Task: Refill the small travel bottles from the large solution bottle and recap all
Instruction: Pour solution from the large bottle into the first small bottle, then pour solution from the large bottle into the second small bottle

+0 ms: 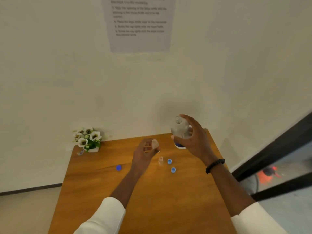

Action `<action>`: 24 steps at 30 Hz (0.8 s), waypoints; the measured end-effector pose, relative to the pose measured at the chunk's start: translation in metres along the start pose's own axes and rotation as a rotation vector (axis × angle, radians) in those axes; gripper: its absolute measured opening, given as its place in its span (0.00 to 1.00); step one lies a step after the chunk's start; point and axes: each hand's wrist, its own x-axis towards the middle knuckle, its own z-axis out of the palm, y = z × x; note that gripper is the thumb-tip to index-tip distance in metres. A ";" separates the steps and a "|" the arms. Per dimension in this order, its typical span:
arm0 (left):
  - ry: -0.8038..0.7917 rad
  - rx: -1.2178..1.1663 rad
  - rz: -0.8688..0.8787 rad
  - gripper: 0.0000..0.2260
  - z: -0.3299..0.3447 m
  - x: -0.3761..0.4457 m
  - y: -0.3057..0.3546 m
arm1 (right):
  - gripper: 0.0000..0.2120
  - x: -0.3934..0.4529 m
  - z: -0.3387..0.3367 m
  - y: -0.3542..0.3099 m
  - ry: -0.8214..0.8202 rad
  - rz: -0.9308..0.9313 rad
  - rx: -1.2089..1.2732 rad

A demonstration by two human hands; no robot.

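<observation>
My right hand (194,137) grips the large clear solution bottle (179,130), uncapped and raised above the back of the wooden table (118,191); a blue label shows at its base. My left hand (145,153) holds a small clear travel bottle (155,144), open at the top, just left of and below the large one. A second small travel bottle (160,160) stands uncapped on the table. Two light-blue small caps (169,161) (173,170) lie beside it. A darker blue cap (118,168) lies further left.
A small pot of white artificial flowers (87,139) sits at the table's back left corner against the wall. A printed instruction sheet (139,24) hangs on the wall. A dark-framed glass panel (278,162) is to the right of the table.
</observation>
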 end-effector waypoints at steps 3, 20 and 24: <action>-0.028 0.040 -0.103 0.15 0.018 -0.004 -0.041 | 0.36 -0.022 0.009 0.029 0.018 0.106 0.026; 0.065 0.080 -0.430 0.12 0.047 0.024 -0.179 | 0.37 -0.063 0.059 0.137 0.007 0.409 0.124; 0.054 0.061 -0.432 0.13 0.048 0.032 -0.190 | 0.37 -0.061 0.067 0.147 0.008 0.410 0.126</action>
